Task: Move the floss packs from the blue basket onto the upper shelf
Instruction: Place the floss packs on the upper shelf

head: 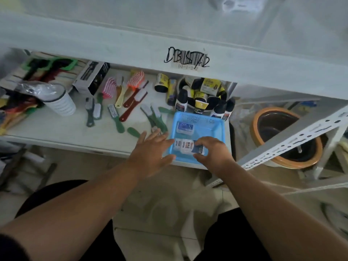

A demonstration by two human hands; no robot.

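The white upper shelf [131, 44] spans the top of the view, its front lip bearing a barcode label [187, 60] scribbled over in black marker. Below it the lower shelf [56, 129] carries brushes, bottles and boxes. The blue basket [214, 129] sits at that shelf's front right corner, just in front of a cluster of shoe polish bottles [203, 95]. Two floss packs lie in the basket: one [185, 127] against the back left wall, the other [185, 146] at the front left. The right hand [212, 151] curls thumb and fingertips around this front pack, grasping it. The left hand [150, 149] is spread flat and released, its fingertips touching the basket's left rim. Green-handled brushes [154, 117] lie just left of the basket.
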